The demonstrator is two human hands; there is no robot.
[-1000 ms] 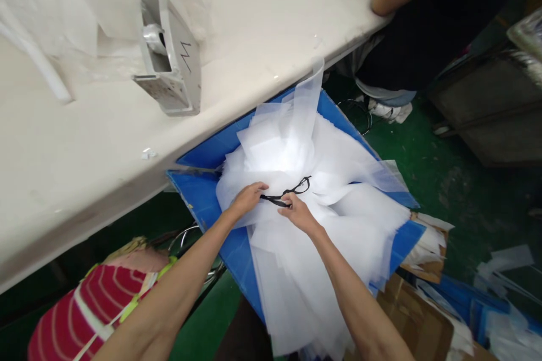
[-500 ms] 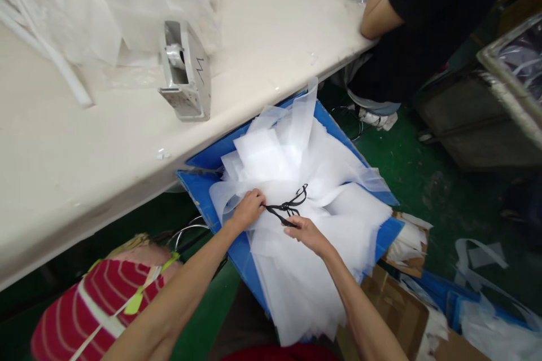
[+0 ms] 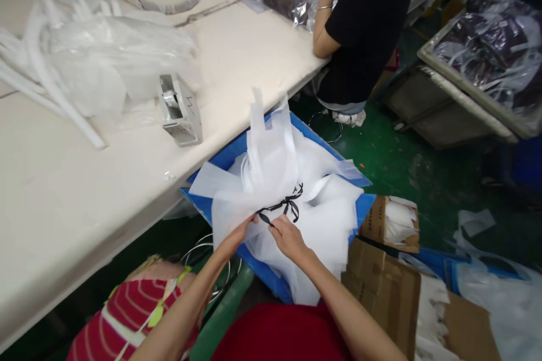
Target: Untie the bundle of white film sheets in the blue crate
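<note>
A thick bundle of white translucent sheets [image 3: 275, 169] lies in a blue bin [image 3: 220, 163] beside the table, tied by a black cord [image 3: 284, 207]. My left hand [image 3: 237, 234] grips the sheets and one end of the cord at the bundle's near edge. My right hand [image 3: 288, 237] pinches the cord just right of it. The far part of the bundle stands up above the bin.
A cream table [image 3: 105, 180] holds a grey tape dispenser [image 3: 180, 110] and clear plastic bags [image 3: 105, 62]. A person in black [image 3: 364, 28] leans on its far end. Cardboard boxes [image 3: 389, 287] sit on the green floor at right, and a cart of bagged goods [image 3: 486, 56].
The view has tilted up and pulled back. Both hands have drawn toward me with the cord, and the bundle's far end has risen above the bin.
</note>
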